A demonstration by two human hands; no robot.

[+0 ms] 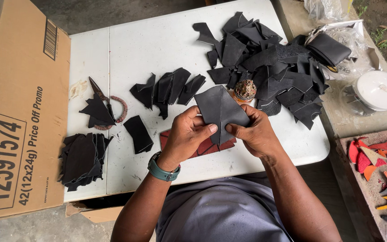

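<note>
My left hand [185,136] and my right hand [255,133] together hold a black leather piece [219,109] made of two halves meeting at a centre seam, thumbs pressed on its lower edge. Under my hands a dark red leather piece [206,147] lies on the white table [157,45]. A glue-crusted small pot [245,90] stands just behind the held piece. My left wrist wears a green watch [162,172].
A big heap of black leather cut-outs [272,62] fills the table's back right. Smaller black pieces [169,88] lie mid-table and a stack [82,159] at front left. Scissors [105,101] lie left. A cardboard box [19,107] stands left. Coloured scraps [381,161] lie right.
</note>
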